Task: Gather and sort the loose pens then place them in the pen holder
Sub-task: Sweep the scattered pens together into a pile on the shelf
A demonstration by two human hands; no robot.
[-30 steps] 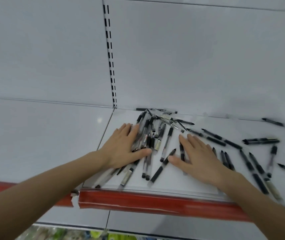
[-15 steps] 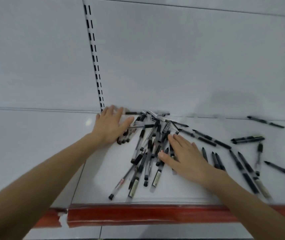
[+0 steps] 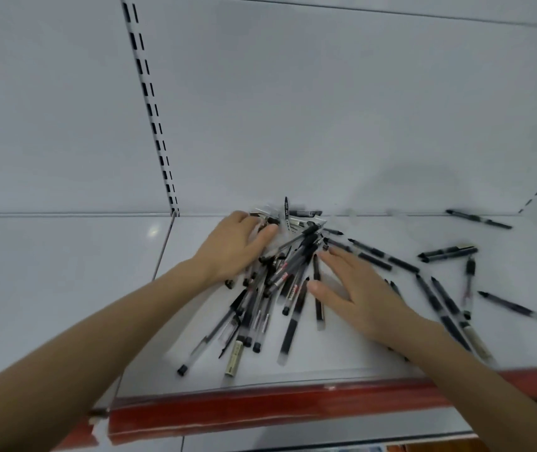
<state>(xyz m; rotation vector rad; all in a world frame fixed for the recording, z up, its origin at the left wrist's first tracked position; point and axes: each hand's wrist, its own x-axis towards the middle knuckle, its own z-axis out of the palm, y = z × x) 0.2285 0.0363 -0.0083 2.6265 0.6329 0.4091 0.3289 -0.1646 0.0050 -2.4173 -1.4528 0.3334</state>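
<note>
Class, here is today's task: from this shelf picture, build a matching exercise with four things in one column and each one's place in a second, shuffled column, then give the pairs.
Column one
1 left hand
2 right hand
3 red strip
4 lone pen

Column two
a along the front edge of the shelf
b flat on the right side of the pen pile
c far right, beside the back wall
d on the pile's back left side

Pairs: 1-d, 2-b, 3-a, 4-c

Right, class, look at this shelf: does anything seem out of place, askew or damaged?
Yes. Pens lie crisscrossed in a tangled pile between the left hand and right hand, and stray pens are scattered at odd angles over the right side of the shelf. The red edge strip looks torn at its left end.
</note>
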